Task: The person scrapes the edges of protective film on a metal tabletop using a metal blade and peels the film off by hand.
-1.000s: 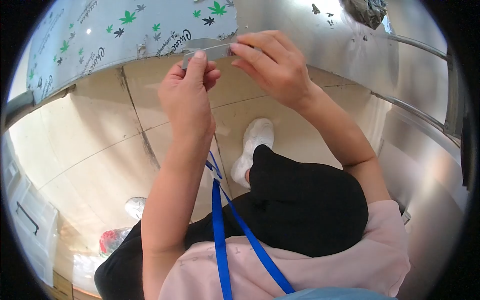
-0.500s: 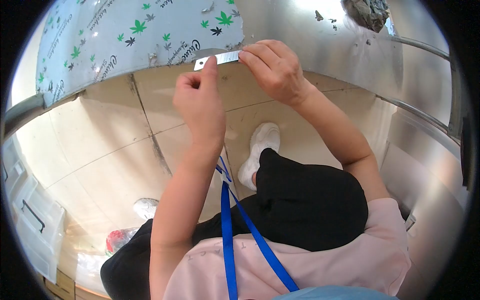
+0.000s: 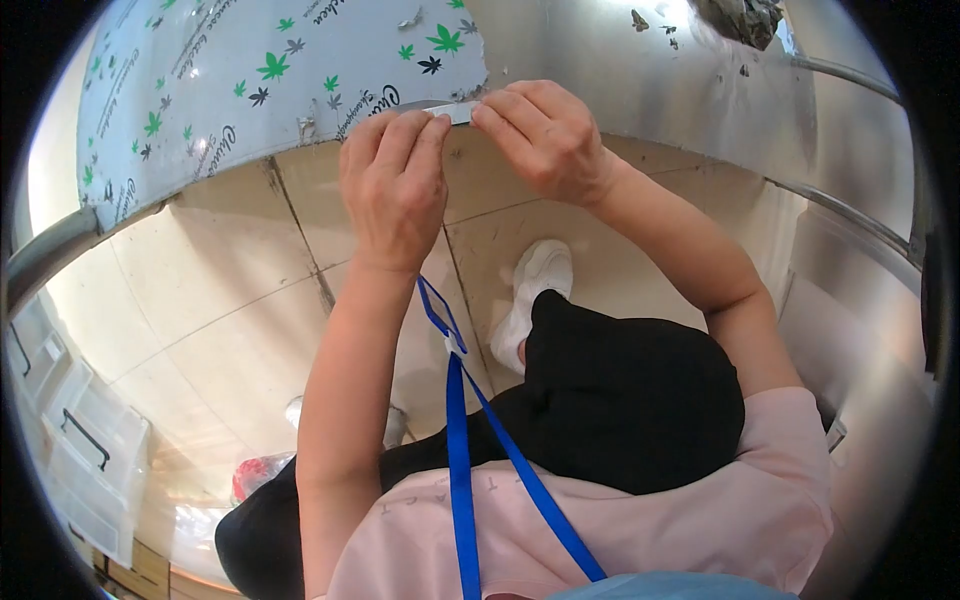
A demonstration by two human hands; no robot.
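Observation:
A snap-off cutter blade (image 3: 458, 112), a thin silver strip, spans the gap between my two hands close to the metal surface's front edge. Its left part is pinched in my left hand (image 3: 396, 190), palm down, so the holed end is hidden. The fingertips of my right hand (image 3: 550, 140) grip the other end. Just behind the blade, the patterned film (image 3: 330, 60) with leaf prints and lettering covers the left part of the metal surface (image 3: 590, 60).
A crumpled dark lump (image 3: 745, 20) lies at the back right, with small dark scraps beside it. Metal rails (image 3: 840, 215) flank the work surface. Clear plastic boxes (image 3: 95, 450) stand at lower left. A blue lanyard (image 3: 458, 450) hangs over my pink shirt.
My left hand has turned from thumb-up to palm down, and its fingers now cover the blade's holed end. The right hand keeps its grip. My view has shifted slightly.

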